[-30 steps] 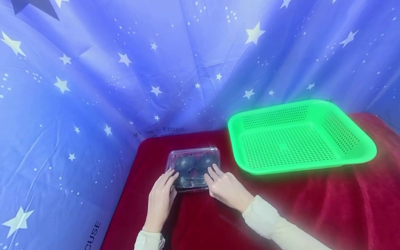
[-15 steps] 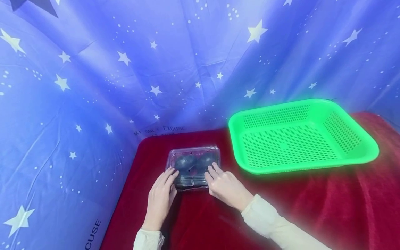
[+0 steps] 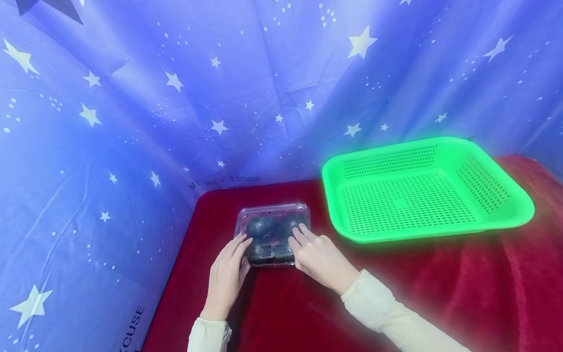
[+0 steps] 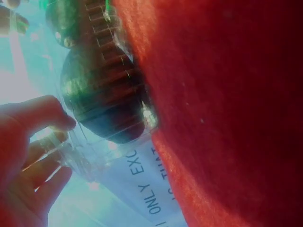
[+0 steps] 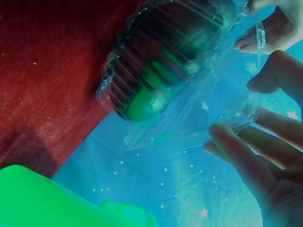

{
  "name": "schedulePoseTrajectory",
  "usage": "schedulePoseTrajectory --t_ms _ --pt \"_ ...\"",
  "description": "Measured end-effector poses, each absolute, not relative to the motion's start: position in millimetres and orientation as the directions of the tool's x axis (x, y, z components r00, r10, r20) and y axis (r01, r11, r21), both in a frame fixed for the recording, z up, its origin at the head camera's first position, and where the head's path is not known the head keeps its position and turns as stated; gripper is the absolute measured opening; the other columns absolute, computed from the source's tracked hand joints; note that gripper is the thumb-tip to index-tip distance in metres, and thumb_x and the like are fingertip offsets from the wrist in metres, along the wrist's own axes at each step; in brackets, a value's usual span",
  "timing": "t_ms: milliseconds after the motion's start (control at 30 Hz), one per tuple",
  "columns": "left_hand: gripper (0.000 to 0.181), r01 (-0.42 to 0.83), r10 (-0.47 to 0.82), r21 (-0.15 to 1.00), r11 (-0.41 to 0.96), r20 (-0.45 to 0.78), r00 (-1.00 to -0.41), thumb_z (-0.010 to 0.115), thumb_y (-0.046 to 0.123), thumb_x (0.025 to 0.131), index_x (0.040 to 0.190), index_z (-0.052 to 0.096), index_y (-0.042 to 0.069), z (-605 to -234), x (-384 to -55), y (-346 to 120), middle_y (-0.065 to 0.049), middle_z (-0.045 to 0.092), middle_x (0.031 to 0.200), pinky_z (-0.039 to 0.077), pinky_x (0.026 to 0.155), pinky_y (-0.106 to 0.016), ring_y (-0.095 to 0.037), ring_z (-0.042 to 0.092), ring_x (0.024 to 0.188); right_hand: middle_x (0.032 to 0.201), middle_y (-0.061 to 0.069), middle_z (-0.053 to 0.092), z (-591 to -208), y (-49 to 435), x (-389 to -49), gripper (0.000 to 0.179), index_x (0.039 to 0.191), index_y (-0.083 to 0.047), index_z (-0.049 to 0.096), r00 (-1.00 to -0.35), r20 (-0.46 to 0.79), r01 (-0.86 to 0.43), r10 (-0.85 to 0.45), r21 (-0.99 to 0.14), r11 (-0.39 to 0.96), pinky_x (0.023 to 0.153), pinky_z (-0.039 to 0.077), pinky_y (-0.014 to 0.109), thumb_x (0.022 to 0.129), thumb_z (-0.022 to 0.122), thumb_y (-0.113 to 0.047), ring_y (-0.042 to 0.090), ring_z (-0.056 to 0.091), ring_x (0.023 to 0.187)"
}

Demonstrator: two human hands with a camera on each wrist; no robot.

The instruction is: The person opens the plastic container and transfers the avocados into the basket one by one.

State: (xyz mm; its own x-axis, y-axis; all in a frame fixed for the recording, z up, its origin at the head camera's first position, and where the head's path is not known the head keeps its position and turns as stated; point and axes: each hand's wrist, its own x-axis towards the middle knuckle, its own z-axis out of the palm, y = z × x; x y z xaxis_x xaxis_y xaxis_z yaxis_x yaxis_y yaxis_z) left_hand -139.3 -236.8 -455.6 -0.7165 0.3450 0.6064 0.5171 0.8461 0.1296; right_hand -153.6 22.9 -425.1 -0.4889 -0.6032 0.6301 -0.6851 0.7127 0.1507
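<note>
A clear plastic clamshell box (image 3: 273, 210) rests on the red cloth, with dark rounded fruits (image 3: 262, 227) inside that look like avocados. My left hand (image 3: 226, 274) grips the box's lid at its near left corner, the thumb and fingers on the thin plastic. At the near right corner my right hand (image 3: 323, 256) pinches the lid's rim. The right wrist view shows the lid edge (image 5: 187, 139) lifted away from the ribbed base that holds a fruit (image 5: 151, 85). Another fruit (image 4: 102, 94) fills the base in the left wrist view.
A bright green perforated basket (image 3: 440, 235) stands to the right of the box, with nothing in it. Red cloth (image 3: 281, 313) covers the table. A blue star-printed curtain (image 3: 246, 98) hangs behind it and along the left side.
The near edge of the lid has risen slightly, and both hands have moved up a little with it. The head view has shifted slightly; the basket stays in place.
</note>
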Motion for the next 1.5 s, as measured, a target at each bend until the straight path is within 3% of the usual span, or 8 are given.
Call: schedulePoseTrajectory --t_ms 233,467,733,933,1167,1500 --pt "0.049 0.502 0.315 0.148 0.852 0.621 -0.718 0.068 -0.009 0.077 0.122 0.067 0.008 -453.6 -141.7 -236.4 -0.011 0.067 0.126 0.050 0.098 -0.042 -0.026 0.062 0.120 0.105 0.011 0.074 -424.7 23.8 -153.5 0.034 0.099 -0.006 0.072 -0.474 0.656 -0.680 -0.588 0.151 0.717 0.051 0.055 0.029 0.069 0.081 -0.019 0.026 0.072 0.099" --pt "0.041 0.499 0.299 0.148 0.854 0.646 -0.703 0.065 -0.005 0.081 0.120 0.069 0.009 -446.1 -142.8 -235.1 -0.009 0.069 0.123 0.049 0.099 -0.040 -0.026 0.064 0.117 0.106 0.012 0.074 -421.0 25.3 -154.7 0.030 0.099 -0.006 0.073 -0.473 0.678 -0.685 -0.563 0.119 0.718 0.054 0.057 0.032 0.071 0.076 -0.016 0.026 0.073 0.098" --pt "0.035 0.477 0.259 0.170 0.862 0.663 -0.703 0.067 0.004 0.087 0.121 0.069 0.009 -441.1 -147.4 -236.4 -0.009 0.069 0.123 0.047 0.103 -0.038 -0.024 0.063 0.118 0.107 0.014 0.073 -415.2 25.9 -153.8 0.038 0.107 0.000 0.071 -0.527 0.717 -0.700 -0.456 -0.061 0.712 0.051 0.056 0.029 0.071 0.078 -0.012 0.029 0.072 0.100" --pt "0.037 0.461 0.231 0.184 0.868 0.673 -0.702 0.073 0.010 0.086 0.122 0.068 0.009 -436.2 -150.1 -237.5 -0.011 0.068 0.123 0.047 0.102 -0.036 -0.025 0.063 0.119 0.107 0.016 0.073 -413.2 27.4 -154.3 0.043 0.111 0.002 0.068 -0.559 0.723 -0.693 -0.406 -0.138 0.708 0.063 0.060 0.033 0.073 0.082 -0.014 0.029 0.072 0.100" --pt "0.057 0.405 0.131 0.265 0.875 0.677 -0.725 0.082 0.020 0.081 0.133 0.061 0.012 -433.2 -151.1 -240.2 -0.010 0.066 0.127 0.051 0.095 -0.042 -0.026 0.063 0.118 0.110 0.019 0.071 -407.5 32.0 -153.8 0.051 0.118 0.006 0.064 -0.578 0.717 -0.698 -0.390 -0.186 0.692 0.083 0.058 0.037 0.077 0.084 -0.015 0.029 0.070 0.103" --pt "0.055 0.357 0.047 0.330 0.874 0.674 -0.738 0.083 0.027 0.080 0.129 0.063 0.010 -425.8 -153.4 -240.3 -0.010 0.069 0.119 0.055 0.089 -0.045 -0.027 0.067 0.106 0.105 0.016 0.072 -403.9 33.0 -153.9 0.045 0.112 0.004 0.065 -0.568 0.740 -0.720 -0.360 -0.235 0.653 0.084 0.058 0.036 0.076 0.085 -0.016 0.027 0.071 0.097"
